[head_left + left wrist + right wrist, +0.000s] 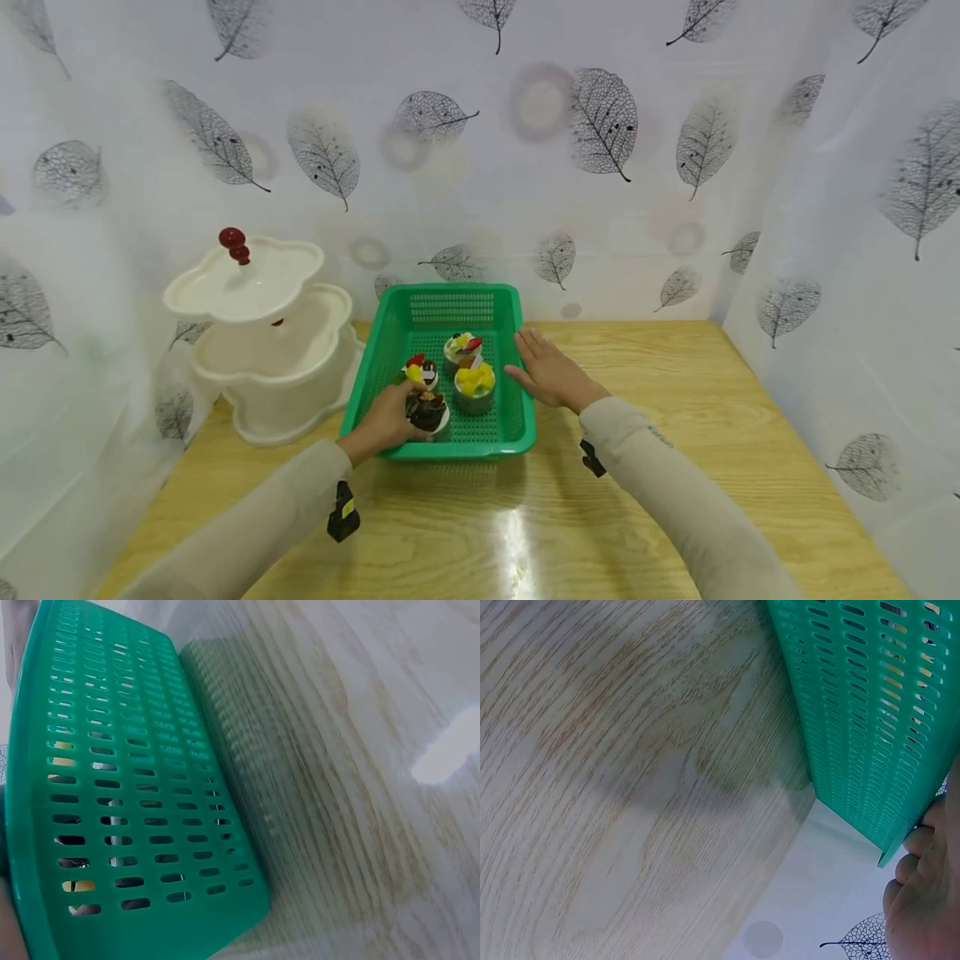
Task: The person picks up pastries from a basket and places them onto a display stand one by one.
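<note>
A green plastic basket [457,451] stands on the table with several dessert cups in it. My left hand [386,421] reaches over its left rim, thumb and fingers around a chocolate-topped dessert cup [427,412] at the front left. Behind that cup is one with a strawberry and yellow fruit [420,372]. To the right sits a cup heaped with yellow fruit cubes [475,385], and another fruit-topped cup [461,348] stands at the back. My right hand [551,371] lies at the basket's right rim, fingers straight, holding nothing. The left wrist view shows mostly the basket's slotted wall [135,802].
On the left stands a cream tiered stand [277,408] with scalloped trays and a red knob [233,242] on top. The wooden table [645,500] meets a leaf-printed white curtain [480,192] at the back and along the sides.
</note>
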A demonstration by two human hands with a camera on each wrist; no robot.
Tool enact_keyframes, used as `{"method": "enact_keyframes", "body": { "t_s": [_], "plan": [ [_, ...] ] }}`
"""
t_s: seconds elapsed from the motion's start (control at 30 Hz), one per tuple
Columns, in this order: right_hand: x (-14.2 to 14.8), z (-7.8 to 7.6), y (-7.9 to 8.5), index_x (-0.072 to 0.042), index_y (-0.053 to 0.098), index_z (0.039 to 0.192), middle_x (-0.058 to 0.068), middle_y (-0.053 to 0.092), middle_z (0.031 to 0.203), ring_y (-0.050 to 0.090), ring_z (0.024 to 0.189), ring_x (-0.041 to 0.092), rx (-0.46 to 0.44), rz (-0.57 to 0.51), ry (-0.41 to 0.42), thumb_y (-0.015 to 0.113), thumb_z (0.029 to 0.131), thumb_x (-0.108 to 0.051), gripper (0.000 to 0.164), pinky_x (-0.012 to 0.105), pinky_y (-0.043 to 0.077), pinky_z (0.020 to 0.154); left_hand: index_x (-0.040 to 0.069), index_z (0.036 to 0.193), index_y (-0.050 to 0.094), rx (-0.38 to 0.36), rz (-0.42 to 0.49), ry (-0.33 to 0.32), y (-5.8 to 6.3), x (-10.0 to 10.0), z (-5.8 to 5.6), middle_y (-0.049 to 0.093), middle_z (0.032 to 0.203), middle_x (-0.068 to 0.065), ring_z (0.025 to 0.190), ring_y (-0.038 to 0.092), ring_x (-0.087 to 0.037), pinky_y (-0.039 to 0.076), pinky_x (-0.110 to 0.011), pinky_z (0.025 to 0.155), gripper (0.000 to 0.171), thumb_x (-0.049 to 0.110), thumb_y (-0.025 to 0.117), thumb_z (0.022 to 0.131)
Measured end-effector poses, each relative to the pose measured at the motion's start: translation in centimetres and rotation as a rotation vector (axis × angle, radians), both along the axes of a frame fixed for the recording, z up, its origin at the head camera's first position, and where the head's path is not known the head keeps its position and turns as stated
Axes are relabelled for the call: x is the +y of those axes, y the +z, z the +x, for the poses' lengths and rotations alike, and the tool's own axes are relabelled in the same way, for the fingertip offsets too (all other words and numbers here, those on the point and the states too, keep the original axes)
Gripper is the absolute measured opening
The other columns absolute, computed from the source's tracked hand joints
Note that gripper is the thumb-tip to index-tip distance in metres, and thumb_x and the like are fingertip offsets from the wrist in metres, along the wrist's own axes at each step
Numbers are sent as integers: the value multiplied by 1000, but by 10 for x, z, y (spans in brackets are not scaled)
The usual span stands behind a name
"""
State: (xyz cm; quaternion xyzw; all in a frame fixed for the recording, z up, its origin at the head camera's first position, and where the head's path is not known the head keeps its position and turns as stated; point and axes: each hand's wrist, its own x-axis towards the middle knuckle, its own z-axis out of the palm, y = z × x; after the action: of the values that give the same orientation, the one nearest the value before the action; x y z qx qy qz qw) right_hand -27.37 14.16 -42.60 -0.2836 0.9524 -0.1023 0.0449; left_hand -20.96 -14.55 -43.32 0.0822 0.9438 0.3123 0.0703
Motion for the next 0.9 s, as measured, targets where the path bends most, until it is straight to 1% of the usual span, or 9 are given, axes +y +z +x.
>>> {"method": "enact_keyframes", "body": {
  "t_s": [0.1, 0.2, 0.3, 0.43, 0.6, 0.73, 0.83, 0.9],
  "plan": [
    [3, -1, -1, 6, 11, 150, 25, 9, 157, 6, 145, 39, 8, -1, -7, 24, 104, -47, 71, 49, 9, 118, 4, 129, 55, 3, -14, -25, 0, 1, -4, 56, 125, -19, 116, 52, -38, 45, -52, 96, 74, 19, 89, 66],
    [3, -1, 0, 7, 13, 150, 25, 10, 157, 6, 145, 39, 8, -11, -8, 27, 104, -44, 70, 50, 10, 118, 4, 130, 55, 18, -34, -60, -1, 0, -5, 56, 123, -18, 113, 54, -37, 46, -52, 95, 74, 21, 89, 67],
    [2, 2, 2, 8, 15, 149, 26, 11, 157, 7, 145, 39, 6, -21, -6, 32, 104, -41, 68, 50, 10, 118, 4, 129, 56, 43, -30, -93, -2, -3, -4, 56, 120, -18, 110, 54, -36, 47, -53, 93, 72, 22, 88, 68],
    [-1, 3, 3, 8, 15, 149, 25, 11, 156, 9, 145, 40, 13, -14, -2, 31, 105, -40, 67, 50, 11, 118, 0, 129, 55, 80, -50, -139, 2, -8, -3, 55, 119, -19, 107, 55, -37, 47, -53, 92, 72, 22, 88, 68],
    [0, 2, 3, 7, 15, 150, 24, 11, 157, 9, 145, 40, 16, -11, -4, 30, 105, -41, 67, 49, 11, 118, -5, 125, 55, 128, -76, -197, 13, -12, -4, 55, 119, -21, 106, 56, -38, 48, -53, 90, 71, 26, 86, 69],
    [0, 2, 3, 7, 15, 150, 25, 11, 157, 9, 145, 39, 25, -11, -4, 31, 105, -41, 67, 49, 11, 118, -6, 125, 54, 116, -48, -191, 24, -16, -5, 54, 117, -21, 103, 56, -35, 49, -51, 86, 71, 29, 84, 70],
    [0, 2, 3, 7, 14, 150, 25, 10, 157, 8, 145, 39, 21, -14, -3, 31, 105, -41, 68, 50, 12, 118, -5, 129, 52, 54, -10, -154, 36, -19, -6, 51, 120, -21, 106, 54, -35, 49, -51, 87, 76, 33, 83, 71],
    [0, 2, 2, 6, 13, 150, 25, 9, 157, 7, 145, 39, 14, -10, -5, 30, 105, -41, 68, 50, 11, 118, -5, 131, 51, 40, 13, -136, 45, -21, -7, 49, 124, -22, 109, 53, -36, 49, -51, 88, 77, 34, 82, 72]
  ]
}}
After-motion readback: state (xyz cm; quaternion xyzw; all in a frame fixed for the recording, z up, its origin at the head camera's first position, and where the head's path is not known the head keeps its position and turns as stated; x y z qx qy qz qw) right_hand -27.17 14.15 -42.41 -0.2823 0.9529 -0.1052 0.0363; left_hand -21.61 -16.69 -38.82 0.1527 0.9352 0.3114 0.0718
